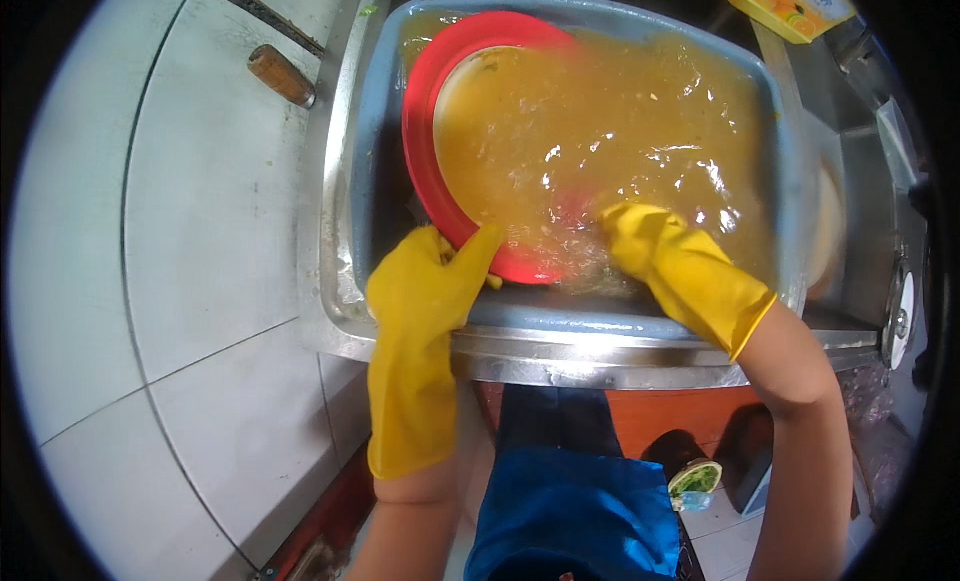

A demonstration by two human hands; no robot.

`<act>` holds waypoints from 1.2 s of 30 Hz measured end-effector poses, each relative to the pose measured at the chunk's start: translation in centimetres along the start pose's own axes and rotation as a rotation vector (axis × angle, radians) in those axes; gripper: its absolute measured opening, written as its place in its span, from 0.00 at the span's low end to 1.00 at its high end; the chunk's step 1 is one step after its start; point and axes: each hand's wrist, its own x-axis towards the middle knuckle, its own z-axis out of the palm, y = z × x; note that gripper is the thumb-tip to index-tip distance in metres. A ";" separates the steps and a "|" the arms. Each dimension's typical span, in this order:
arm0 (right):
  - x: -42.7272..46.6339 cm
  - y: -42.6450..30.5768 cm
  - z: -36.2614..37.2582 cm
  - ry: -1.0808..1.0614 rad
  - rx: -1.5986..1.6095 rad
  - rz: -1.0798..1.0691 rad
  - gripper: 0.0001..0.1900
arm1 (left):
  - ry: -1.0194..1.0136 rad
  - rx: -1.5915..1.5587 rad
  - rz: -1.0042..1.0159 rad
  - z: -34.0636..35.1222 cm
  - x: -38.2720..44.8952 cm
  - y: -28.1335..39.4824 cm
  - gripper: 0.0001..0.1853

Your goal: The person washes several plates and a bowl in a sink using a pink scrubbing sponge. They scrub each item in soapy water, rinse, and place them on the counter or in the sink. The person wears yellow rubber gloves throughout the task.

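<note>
A blue plastic tub (367,153) full of cloudy brownish water sits in a stainless steel sink. My left hand (431,281), in a yellow rubber glove, grips the near left rim of a large red-rimmed basin or plate (424,123), thumb over the edge. This vessel is tilted, its right part hidden under the water. My right hand (637,239), in a matching glove, is at the water's surface right of the rim; its fingertips are partly hidden, and whether it holds anything cannot be told. A blurred reddish patch shows beside it.
A steel ledge (555,359) runs along the near side. White wall tiles (217,206) and a wooden handle (281,74) are at the left. A yellow package (795,7) lies at the top right, above another steel basin (866,191). A container of green scraps (696,480) stands below.
</note>
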 end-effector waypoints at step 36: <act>4.2 -11.0 -2.9 -0.187 1.730 -0.149 0.30 | -0.001 -0.513 -0.036 -0.1 1.5 0.6 0.19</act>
